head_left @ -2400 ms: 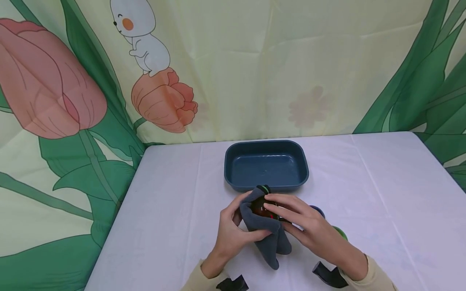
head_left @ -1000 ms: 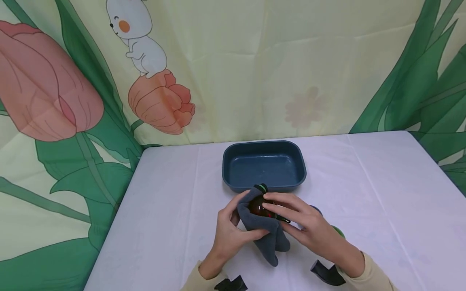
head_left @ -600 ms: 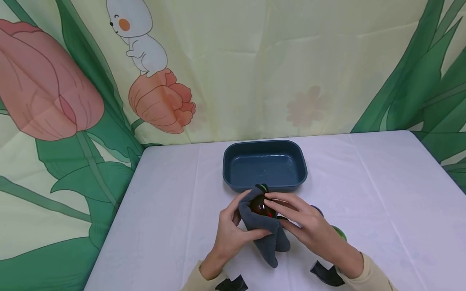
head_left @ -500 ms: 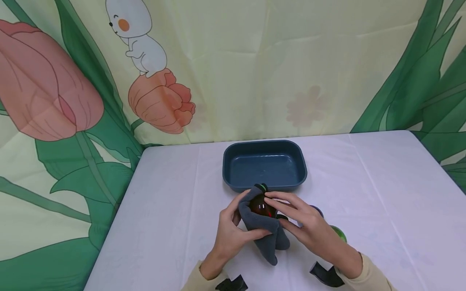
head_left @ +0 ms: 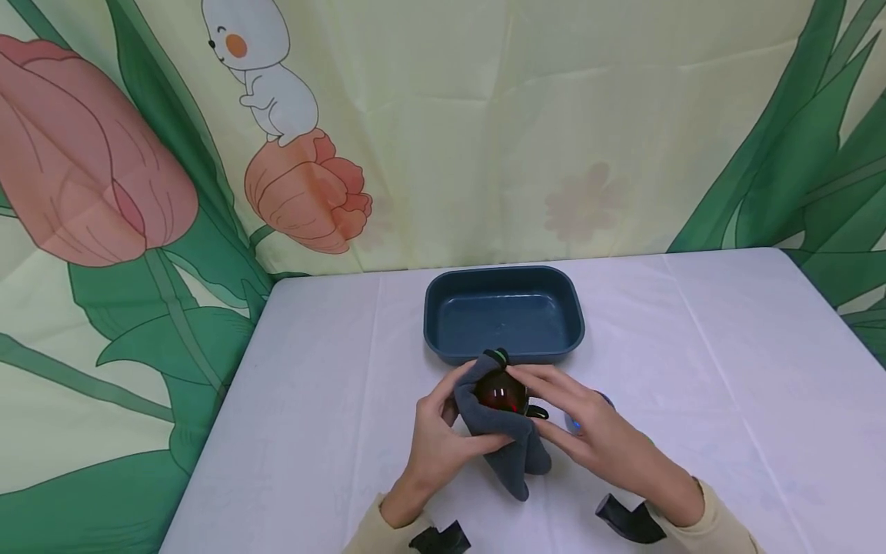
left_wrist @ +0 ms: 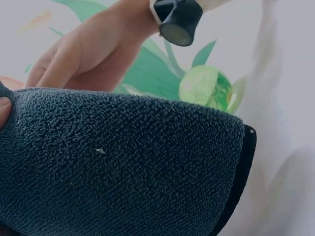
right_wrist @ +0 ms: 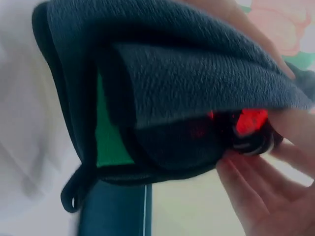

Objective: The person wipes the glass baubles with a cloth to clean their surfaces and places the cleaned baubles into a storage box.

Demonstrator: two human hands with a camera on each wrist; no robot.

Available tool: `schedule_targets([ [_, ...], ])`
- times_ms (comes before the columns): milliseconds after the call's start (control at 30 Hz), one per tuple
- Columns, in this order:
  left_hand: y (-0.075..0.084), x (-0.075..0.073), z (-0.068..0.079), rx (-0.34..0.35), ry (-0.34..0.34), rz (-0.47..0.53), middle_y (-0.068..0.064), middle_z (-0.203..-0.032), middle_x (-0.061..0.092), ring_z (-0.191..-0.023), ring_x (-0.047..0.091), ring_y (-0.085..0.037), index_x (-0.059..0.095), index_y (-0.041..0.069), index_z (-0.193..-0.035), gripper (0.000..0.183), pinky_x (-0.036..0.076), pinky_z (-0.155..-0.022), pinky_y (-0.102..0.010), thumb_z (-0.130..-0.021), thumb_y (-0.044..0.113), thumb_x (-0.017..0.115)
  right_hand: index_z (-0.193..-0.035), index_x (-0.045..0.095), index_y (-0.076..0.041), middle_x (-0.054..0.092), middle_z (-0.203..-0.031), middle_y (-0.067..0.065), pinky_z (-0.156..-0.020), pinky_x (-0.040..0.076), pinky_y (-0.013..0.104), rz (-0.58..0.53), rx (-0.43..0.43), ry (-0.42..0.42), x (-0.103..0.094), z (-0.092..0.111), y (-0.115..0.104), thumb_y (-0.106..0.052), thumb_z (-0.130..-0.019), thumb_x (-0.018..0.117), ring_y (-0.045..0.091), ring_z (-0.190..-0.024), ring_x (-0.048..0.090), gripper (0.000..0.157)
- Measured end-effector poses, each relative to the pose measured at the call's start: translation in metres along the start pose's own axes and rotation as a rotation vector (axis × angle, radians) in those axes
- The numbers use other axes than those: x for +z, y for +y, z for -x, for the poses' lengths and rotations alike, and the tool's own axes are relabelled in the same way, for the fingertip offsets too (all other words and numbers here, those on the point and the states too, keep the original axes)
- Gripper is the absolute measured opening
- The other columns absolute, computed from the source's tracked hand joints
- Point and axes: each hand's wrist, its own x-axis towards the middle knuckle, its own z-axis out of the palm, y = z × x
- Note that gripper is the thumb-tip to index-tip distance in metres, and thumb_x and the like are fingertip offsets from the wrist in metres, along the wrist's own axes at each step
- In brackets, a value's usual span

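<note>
My left hand (head_left: 443,442) grips a folded grey-blue cloth (head_left: 508,462) with dark trim, wrapped around a glossy dark red rounded thing (head_left: 500,392) that looks like glass. My right hand (head_left: 588,431) holds this thing at its right side, fingers above and thumb below. In the right wrist view, fingertips (right_wrist: 231,164) touch the shiny red piece (right_wrist: 251,123) under the cloth fold, where a green patch (right_wrist: 110,132) shows too. The cloth (left_wrist: 128,162) fills much of the left wrist view. Much of the red thing is hidden.
A dark blue rectangular tray (head_left: 434,338) stands just beyond the hands. A blue rounded thing (head_left: 573,423) sits partly behind my right hand. A green rounded piece with a handle (left_wrist: 205,87) shows in the left wrist view. A patterned curtain (head_left: 443,154) hangs behind the white table (head_left: 332,369).
My right fingers have slid slightly right, so more of the dark red thing shows. More of the green piece is covered by the right hand. The left hand stays nearly still with the cloth.
</note>
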Motion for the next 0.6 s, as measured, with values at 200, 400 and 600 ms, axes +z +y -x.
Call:
schedule_targets([
  [200, -0.0013, 0.0014, 0.0004, 0.003, -0.005, 0.024, -0.018, -0.132, 0.062, -0.112, 0.066, -0.024, 0.052, 0.005, -0.14, 0.076, 0.056, -0.095, -0.036, -0.072, -0.002, 0.086, -0.143, 0.054, -0.016, 0.051, -0.144, 0.002, -0.102, 0.043, 0.011, 0.061, -0.136, 0.036, -0.0032, 0.0001, 0.0024, -0.033, -0.094, 0.066, 0.013, -0.133, 0.048, 0.053],
  [400, -0.0022, 0.0026, 0.0019, 0.008, -0.008, 0.009, -0.017, -0.13, 0.063, -0.113, 0.067, -0.023, 0.052, 0.005, -0.139, 0.076, 0.057, -0.094, -0.035, -0.072, -0.001, 0.087, -0.138, 0.059, -0.011, 0.054, -0.141, 0.006, -0.104, 0.042, 0.012, 0.059, -0.227, 0.045, -0.0012, 0.0004, 0.0063, -0.042, -0.1, 0.048, 0.015, -0.131, 0.05, 0.05],
  [600, 0.0005, 0.0029, 0.0011, 0.006, -0.018, -0.018, -0.016, -0.13, 0.064, -0.113, 0.067, -0.023, 0.051, 0.005, -0.14, 0.078, 0.056, -0.095, -0.035, -0.071, 0.0, 0.088, -0.139, 0.057, -0.011, 0.053, -0.141, 0.006, -0.103, 0.043, 0.011, 0.086, -0.232, 0.043, -0.0018, 0.001, 0.0062, -0.042, -0.1, 0.048, 0.016, -0.13, 0.051, 0.051],
])
